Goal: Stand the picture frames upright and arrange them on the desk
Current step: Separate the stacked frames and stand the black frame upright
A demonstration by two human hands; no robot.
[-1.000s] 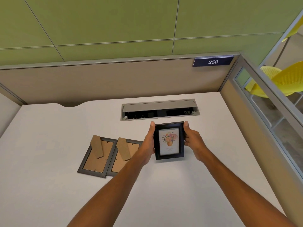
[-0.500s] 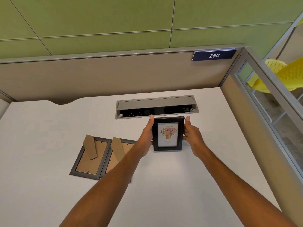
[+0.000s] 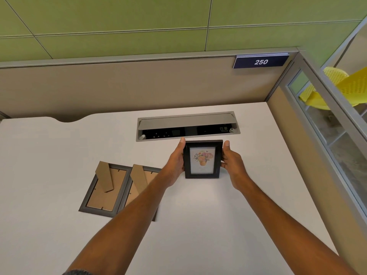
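Black frame (image 3: pixel 202 159) gripped between both hands' fingers (image 3: pixel 226 144), cable tray (image 3: pixel 187 126) just behind, two face-down frames (image 3: pixel 119 187) left.

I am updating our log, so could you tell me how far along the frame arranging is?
Nothing is finished yet. In hand: the left hand and right hand hold the black flower-print frame upright by its sides, just before the cable tray. Left to do: two grey frames lie face down on the desk, side by side.

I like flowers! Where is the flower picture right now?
In the head view, the flower picture sits right of centre, held between the left hand and right hand, just in front of the cable tray.
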